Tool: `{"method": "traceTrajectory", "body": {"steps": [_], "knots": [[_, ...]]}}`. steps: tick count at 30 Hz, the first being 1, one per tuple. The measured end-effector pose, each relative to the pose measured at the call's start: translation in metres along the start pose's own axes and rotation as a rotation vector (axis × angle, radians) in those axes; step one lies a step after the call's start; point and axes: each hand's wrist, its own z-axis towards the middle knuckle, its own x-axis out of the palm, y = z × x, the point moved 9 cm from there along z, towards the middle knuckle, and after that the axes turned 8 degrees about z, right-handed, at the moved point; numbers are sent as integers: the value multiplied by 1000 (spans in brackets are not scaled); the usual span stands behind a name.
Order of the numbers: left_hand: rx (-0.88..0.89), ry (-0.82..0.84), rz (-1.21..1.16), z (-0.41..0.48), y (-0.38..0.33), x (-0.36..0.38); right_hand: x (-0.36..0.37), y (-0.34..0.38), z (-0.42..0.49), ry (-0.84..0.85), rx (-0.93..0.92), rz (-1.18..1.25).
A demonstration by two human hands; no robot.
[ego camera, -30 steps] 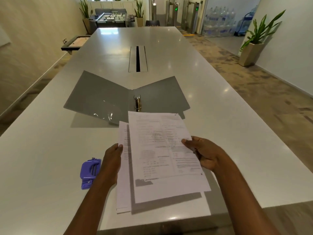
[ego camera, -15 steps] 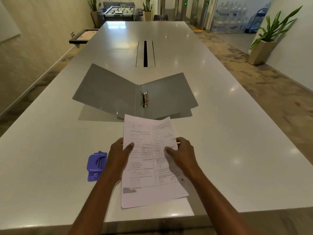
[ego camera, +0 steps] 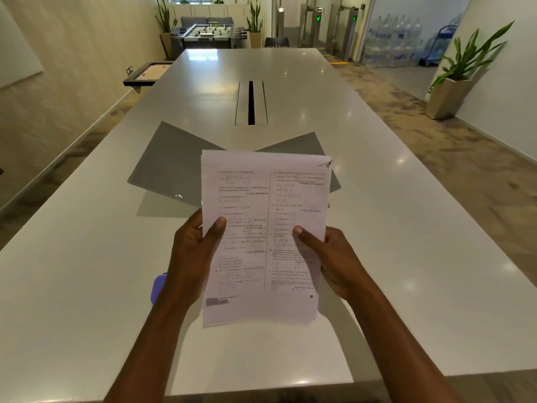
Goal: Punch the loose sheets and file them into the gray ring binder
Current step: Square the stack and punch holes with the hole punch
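Two hands grip the stack of white printed paper sheets (ego camera: pixel 261 199), raised over the glossy white table (ego camera: pixel 406 228): left hand (ego camera: pixel 191 251) pinches left edge, right hand (ego camera: pixel 337 257) the right. Prob. squaring stack pre-punch. Next: free a hand for the purple plastic hole punch (ego camera: pixel 158 286), near-left, half hidden by forearm. Open gray ring binder (ego camera: pixel 168 170) lies just beyond. Room right & far; near edge close.

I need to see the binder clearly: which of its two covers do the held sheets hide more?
The right cover: only its far corner and outer edge show past the sheets, while the left cover lies mostly in view.
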Motion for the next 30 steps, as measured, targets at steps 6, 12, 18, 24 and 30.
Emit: {"method": "traceTrajectory", "body": {"steps": [6, 12, 18, 24, 30], "knots": [[52, -5, -95, 17, -29, 13, 2, 58, -3, -92, -279, -80], [-17, 44, -90, 22, -7, 33, -3, 38, 1, -92, -246, -81], [-92, 47, -38, 15, 24, 38, -12, 9, 3, -114, -201, -99], [-87, 45, -22, 18, 22, 37, -15, 12, 6, -143, -242, -70], [-209, 38, -59, 9, 50, 38, -20, -12, 5, -117, -180, -143]]}}
